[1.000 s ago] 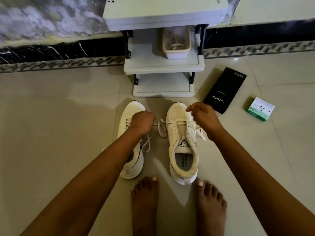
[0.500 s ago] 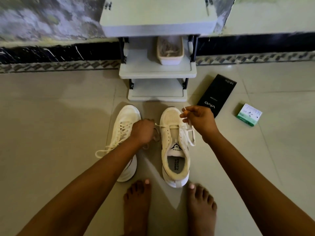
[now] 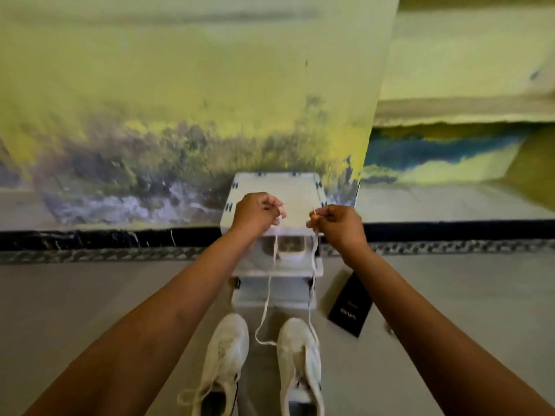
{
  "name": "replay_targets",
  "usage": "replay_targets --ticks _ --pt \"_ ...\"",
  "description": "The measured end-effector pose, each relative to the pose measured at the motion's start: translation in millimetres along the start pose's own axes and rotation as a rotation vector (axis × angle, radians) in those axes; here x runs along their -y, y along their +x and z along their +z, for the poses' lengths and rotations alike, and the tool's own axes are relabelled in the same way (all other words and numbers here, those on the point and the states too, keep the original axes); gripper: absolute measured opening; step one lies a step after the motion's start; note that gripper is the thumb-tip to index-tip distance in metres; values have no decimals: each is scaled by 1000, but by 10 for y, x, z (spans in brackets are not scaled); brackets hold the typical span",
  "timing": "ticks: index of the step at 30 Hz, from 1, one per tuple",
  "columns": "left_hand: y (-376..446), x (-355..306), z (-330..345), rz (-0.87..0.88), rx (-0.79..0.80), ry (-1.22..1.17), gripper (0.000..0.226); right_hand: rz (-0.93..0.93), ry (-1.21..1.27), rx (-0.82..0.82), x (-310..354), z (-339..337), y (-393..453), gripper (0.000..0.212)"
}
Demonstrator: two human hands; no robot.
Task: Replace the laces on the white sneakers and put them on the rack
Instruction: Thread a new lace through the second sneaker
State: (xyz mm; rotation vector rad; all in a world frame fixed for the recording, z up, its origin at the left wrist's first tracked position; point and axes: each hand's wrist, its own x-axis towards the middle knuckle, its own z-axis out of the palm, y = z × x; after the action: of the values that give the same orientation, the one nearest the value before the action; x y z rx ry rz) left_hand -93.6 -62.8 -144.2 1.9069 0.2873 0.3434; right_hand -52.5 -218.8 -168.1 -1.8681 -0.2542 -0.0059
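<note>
Two white sneakers stand side by side on the floor, the left sneaker (image 3: 223, 364) and the right sneaker (image 3: 300, 364). A white lace (image 3: 268, 295) runs up from the right sneaker in two strands. My left hand (image 3: 255, 214) pinches one end and my right hand (image 3: 338, 225) pinches the other, both raised high in front of the white shoe rack (image 3: 297, 193). The left sneaker's lace hangs loose beside it.
A small tray (image 3: 289, 249) sits on the rack's middle shelf. A black phone box (image 3: 350, 307) lies on the tiled floor to the right of the rack. A stained yellow wall rises behind.
Both hands have risen from the right sneaker, pulling the lace ends up and taut. The camera has tilted upward, so the sneakers now sit at the bottom and my feet are out of view.
</note>
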Motion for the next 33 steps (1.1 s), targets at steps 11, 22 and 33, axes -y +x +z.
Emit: replay_targets --ticks 11,22,33 --pt "-54 -1520 -285 162 -117 -214 21 -188 94 -65 1312 -465 198 19" --pt "-266 -1689 -310 200 -119 -258 5 -192 268 -76 1650 -536 4 7" --pt "-227 -1756 -323 268 -204 -177 9 -234 244 -137 1702 -499 18 10"
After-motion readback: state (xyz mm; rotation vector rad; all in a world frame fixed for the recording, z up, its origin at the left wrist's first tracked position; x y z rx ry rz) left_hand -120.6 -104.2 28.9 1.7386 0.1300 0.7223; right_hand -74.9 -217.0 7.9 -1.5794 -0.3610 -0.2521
